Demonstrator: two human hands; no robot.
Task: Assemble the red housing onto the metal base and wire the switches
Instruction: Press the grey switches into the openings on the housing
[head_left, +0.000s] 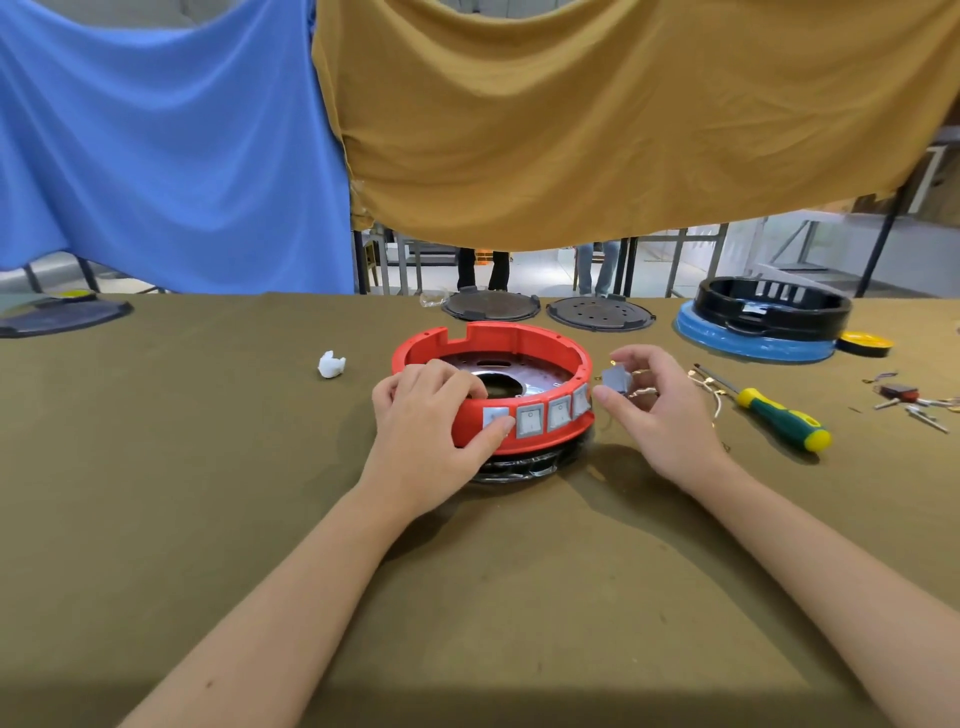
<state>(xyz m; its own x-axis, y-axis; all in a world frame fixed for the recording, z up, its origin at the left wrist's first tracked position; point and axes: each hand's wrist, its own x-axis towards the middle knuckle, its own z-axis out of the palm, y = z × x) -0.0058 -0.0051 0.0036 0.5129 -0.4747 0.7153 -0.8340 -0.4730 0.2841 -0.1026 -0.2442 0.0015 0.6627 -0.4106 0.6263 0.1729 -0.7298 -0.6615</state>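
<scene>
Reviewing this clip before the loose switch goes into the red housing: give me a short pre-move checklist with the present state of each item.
1. Red housing steadied: ok, left hand grips its front wall, thumb on the leftmost switch.
2. Loose switch secured: ok, right hand pinches it just right of the housing.
3. Housing seated on the metal base: cannot tell, only the base's dark lower edge shows.
4. Seated switches flush: ok for the front row as far as visible.
5. Free slot for the loose switch: cannot tell, none shows from here.
6. Screwdriver within reach: ok, it lies on the table to the right.
</scene>
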